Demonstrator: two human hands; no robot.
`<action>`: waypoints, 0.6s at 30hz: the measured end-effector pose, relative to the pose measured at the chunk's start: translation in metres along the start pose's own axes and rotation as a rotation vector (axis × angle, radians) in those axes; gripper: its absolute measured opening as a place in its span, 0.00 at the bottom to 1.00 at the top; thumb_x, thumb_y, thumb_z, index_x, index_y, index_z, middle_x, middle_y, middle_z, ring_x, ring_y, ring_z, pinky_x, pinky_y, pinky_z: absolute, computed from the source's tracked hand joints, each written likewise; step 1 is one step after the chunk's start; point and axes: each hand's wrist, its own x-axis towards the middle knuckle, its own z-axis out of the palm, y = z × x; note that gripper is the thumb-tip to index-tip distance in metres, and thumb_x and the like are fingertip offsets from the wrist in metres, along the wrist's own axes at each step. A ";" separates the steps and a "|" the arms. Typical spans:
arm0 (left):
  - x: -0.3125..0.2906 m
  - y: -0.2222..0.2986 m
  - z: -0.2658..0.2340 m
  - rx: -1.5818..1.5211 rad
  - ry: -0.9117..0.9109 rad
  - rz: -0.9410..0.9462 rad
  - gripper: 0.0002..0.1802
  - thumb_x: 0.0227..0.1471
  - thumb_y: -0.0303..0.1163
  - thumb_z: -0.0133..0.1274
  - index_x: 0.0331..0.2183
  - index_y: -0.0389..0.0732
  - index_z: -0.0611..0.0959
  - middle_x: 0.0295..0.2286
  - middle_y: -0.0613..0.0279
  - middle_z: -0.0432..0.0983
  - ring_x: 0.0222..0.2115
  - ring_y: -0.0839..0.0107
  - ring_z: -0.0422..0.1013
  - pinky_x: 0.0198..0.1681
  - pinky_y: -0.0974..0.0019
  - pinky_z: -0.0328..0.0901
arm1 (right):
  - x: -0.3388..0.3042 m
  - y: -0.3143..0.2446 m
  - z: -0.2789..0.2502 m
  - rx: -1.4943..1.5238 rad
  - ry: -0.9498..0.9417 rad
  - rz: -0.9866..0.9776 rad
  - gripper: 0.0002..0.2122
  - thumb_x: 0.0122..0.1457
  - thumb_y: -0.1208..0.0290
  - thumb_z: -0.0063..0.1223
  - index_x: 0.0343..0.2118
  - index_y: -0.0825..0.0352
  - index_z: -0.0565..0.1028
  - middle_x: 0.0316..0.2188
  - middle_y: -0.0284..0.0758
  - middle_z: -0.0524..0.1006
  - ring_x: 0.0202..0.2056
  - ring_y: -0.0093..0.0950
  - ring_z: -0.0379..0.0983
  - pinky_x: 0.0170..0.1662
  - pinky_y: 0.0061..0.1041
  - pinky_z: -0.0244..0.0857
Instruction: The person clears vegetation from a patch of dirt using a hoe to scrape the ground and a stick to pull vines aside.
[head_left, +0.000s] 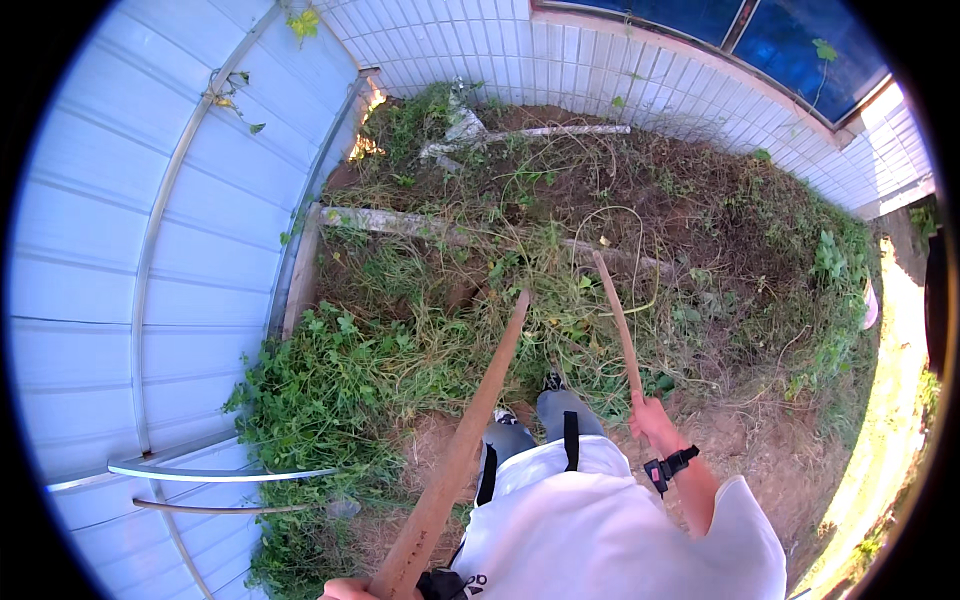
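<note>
Weedy green ground (330, 380) hemmed in on 2 sides

A pale ribbed metal wall (90, 260) closes my left; a white tiled wall (480, 50) bounds the far edge. Bare brown soil (760, 440) opens rightward. My left grip (348, 590) is wrapped around a thick brown wooden pole (455, 455), my right grip (654, 422) around a slim brown wooden stick (622, 325); both point away from me over the growth.
</note>
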 end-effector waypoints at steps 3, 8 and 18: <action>-0.003 0.003 -0.009 -0.008 -0.054 -0.018 0.10 0.59 0.35 0.44 0.28 0.43 0.66 0.13 0.71 0.60 0.11 0.79 0.58 0.16 0.72 0.57 | -0.081 0.023 -0.015 -0.172 0.102 0.009 0.20 0.66 0.54 0.39 0.27 0.68 0.68 0.15 0.30 0.67 0.13 0.21 0.62 0.16 0.21 0.59; 0.005 -0.001 -0.028 -0.060 -0.078 0.028 0.07 0.59 0.34 0.43 0.31 0.43 0.65 0.14 0.69 0.60 0.11 0.78 0.58 0.17 0.71 0.58 | -0.149 0.121 -0.066 -0.109 0.144 0.138 0.21 0.65 0.53 0.40 0.25 0.68 0.69 0.15 0.30 0.67 0.13 0.22 0.63 0.15 0.23 0.59; -0.004 0.006 -0.065 0.014 0.091 -0.021 0.09 0.60 0.28 0.37 0.26 0.44 0.61 0.11 0.72 0.55 0.10 0.81 0.51 0.18 0.74 0.54 | -0.101 0.105 -0.074 0.152 0.367 -0.067 0.22 0.64 0.49 0.41 0.22 0.64 0.65 0.12 0.27 0.62 0.10 0.20 0.58 0.13 0.21 0.53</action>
